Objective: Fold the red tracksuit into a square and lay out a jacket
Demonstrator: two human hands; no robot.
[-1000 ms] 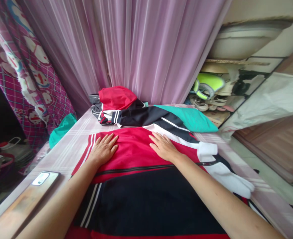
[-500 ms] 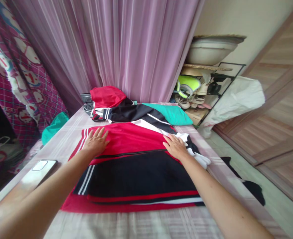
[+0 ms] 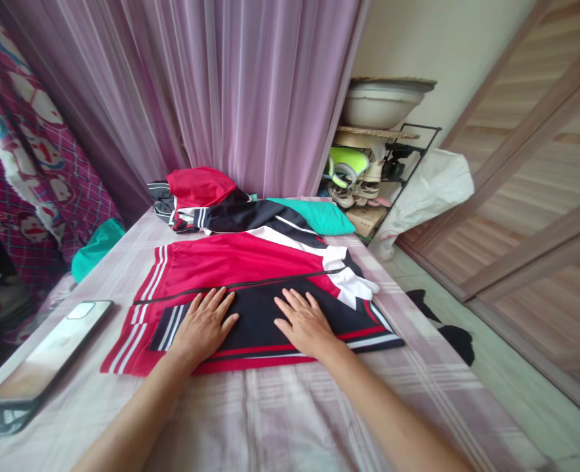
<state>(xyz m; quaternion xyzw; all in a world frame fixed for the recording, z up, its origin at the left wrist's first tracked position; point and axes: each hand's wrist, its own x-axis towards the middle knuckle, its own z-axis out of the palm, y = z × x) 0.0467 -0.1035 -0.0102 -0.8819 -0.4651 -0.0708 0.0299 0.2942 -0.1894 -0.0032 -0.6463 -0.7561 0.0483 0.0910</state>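
A red, black and white zip jacket (image 3: 241, 259) lies spread on the covered table, its striped hem at the left and its white collar at the right. One black sleeve is folded across the near side of the body; the other black sleeve (image 3: 250, 215) stretches out at the far side. My left hand (image 3: 204, 328) rests flat on the folded black sleeve near its striped cuff, fingers spread. Further right along the same sleeve, my right hand (image 3: 304, 321) also lies flat with its fingers apart. Neither hand grasps anything.
A phone (image 3: 48, 357) lies at the table's left. Behind the jacket are a heap of red and dark clothing (image 3: 201, 187) and a teal cloth (image 3: 314, 216). A purple curtain (image 3: 250, 98) hangs behind. Right of it stands a shoe rack (image 3: 418, 154) with a basin (image 3: 383, 105) on top.
Both hands have come nearer to me, from the jacket's red body onto the black folded sleeve, and closer together. The view has shifted slightly.
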